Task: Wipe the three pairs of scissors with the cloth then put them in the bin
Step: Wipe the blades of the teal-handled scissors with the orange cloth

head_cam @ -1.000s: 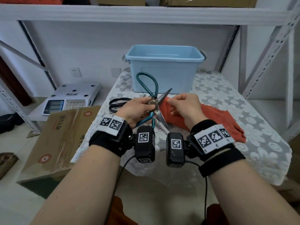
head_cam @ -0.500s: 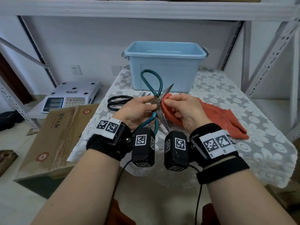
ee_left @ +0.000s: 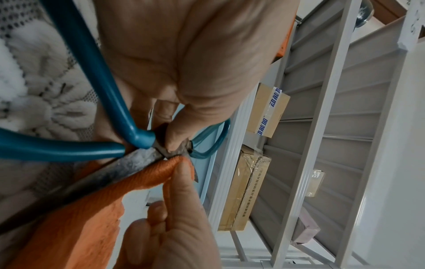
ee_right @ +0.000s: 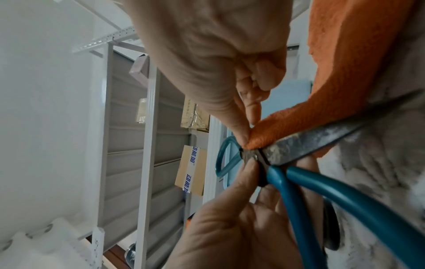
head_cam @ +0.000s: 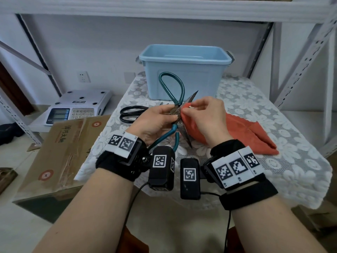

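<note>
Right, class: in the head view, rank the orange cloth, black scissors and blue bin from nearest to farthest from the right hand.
1. Orange cloth: pinched in the right hand.
2. Blue bin: behind the hand, at the table's back.
3. Black scissors: on the table, beyond the left hand.

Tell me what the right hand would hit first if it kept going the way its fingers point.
The right hand, pinching the orange cloth, points left at the pivot of the teal-handled scissors. It would probably meet those open blades first, then the left hand fingertips gripping there; the depth is uncertain.

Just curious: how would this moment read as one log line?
step: wiping | left hand: holds teal scissors | right hand: pinches orange cloth on blade | bin: waiting
</note>
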